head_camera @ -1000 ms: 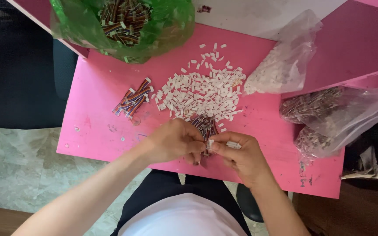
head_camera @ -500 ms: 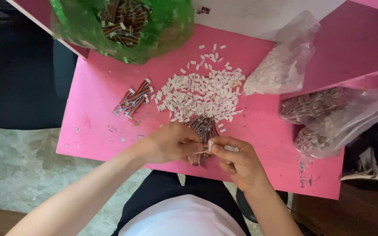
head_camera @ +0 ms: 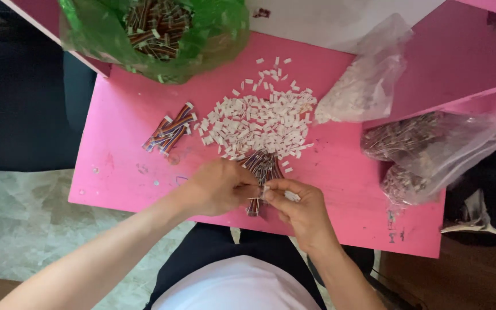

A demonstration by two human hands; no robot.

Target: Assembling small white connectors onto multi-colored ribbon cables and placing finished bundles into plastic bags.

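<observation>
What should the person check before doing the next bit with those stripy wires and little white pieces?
1. Left hand grips the bundle of striped wires: ok.
2. Right hand pinches a small white piece at the wire end: ok.
3. Piece lined up with the wire tip: cannot tell, fingers hide it.
4. Pile of white pieces close on the pink table: ok.
5. Small wire bunch lies apart from the pile: ok.
</observation>
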